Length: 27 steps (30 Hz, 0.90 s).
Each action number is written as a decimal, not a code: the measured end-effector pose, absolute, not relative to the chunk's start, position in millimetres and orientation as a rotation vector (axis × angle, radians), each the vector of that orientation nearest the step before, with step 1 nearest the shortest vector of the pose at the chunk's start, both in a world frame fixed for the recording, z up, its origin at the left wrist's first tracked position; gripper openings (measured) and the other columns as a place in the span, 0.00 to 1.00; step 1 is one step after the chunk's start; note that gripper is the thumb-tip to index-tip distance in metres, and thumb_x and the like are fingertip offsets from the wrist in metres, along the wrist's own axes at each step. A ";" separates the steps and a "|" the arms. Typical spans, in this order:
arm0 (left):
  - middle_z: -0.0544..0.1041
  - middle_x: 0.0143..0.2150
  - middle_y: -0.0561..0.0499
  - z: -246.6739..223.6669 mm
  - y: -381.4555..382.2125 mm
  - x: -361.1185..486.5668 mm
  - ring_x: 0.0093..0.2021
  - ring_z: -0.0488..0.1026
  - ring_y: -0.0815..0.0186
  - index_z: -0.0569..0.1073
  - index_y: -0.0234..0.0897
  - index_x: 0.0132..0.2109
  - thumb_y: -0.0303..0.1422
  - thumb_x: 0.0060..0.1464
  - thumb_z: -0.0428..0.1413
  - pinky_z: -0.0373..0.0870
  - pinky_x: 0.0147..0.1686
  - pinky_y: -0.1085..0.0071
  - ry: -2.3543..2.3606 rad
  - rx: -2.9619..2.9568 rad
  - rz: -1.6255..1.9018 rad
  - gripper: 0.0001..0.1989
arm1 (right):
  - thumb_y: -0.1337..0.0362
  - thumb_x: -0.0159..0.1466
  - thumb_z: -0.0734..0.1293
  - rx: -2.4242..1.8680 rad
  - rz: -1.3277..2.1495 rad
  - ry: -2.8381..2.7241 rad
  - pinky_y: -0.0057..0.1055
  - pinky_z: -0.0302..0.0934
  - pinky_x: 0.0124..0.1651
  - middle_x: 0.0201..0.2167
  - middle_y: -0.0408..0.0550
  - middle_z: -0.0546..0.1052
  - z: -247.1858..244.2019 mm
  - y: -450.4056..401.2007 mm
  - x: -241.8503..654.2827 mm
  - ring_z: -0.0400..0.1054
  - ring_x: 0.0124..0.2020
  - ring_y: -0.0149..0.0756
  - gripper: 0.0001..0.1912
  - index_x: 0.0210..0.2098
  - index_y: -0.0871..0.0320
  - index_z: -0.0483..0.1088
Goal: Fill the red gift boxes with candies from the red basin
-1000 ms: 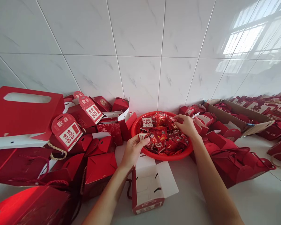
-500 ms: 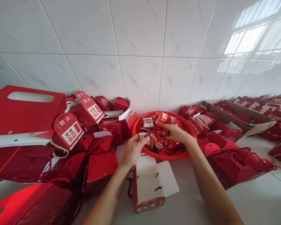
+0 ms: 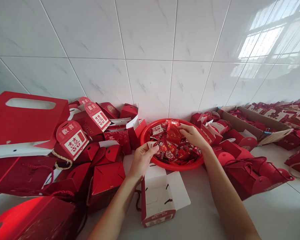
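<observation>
A round red plastic basket (image 3: 162, 165) holds many small red and white wrapped packets. At its left rim my left hand (image 3: 143, 159) is closed on some small packets (image 3: 152, 144), thumb on top. Over the basket's right side, my right hand (image 3: 193, 135) pinches a red packet (image 3: 173, 134) by its edge, above the other packets. In front of the basket stands an open box (image 3: 158, 196), white inside with red sides, its lid flap folded out to the right and nothing inside it but cord ends.
Red gift boxes (image 3: 107, 178) with cord handles crowd the left side. More red boxes (image 3: 247, 173) lie on the right, beside a cardboard carton (image 3: 255, 116) of red items. A white tiled wall (image 3: 150, 80) rises behind the basket.
My right hand has lifted slightly and moved right, and a red packet now shows in its fingers. My left hand has stayed nearly still, still holding its packets.
</observation>
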<state>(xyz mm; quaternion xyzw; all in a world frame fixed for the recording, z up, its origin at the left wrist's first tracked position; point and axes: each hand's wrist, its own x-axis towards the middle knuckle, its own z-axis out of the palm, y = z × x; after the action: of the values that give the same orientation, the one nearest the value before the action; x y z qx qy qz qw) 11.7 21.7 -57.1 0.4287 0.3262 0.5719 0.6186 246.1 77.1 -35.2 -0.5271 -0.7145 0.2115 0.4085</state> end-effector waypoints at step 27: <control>0.73 0.28 0.54 -50.6 16.9 0.6 0.30 0.65 0.68 0.78 0.34 0.32 0.39 0.46 0.65 0.61 0.33 0.72 0.818 1.452 1.035 0.11 | 0.56 0.64 0.68 -1.223 0.793 -1.836 0.35 0.71 0.39 0.35 0.49 0.81 -8.2 50.5 228.1 0.76 0.38 0.41 0.14 0.42 0.58 0.78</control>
<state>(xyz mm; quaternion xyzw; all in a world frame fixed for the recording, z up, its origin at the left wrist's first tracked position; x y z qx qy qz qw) 0.6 16.9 -50.6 0.6150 0.3464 0.4385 0.5563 228.1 50.5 -8.2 -0.4808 -0.7219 0.3117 0.3880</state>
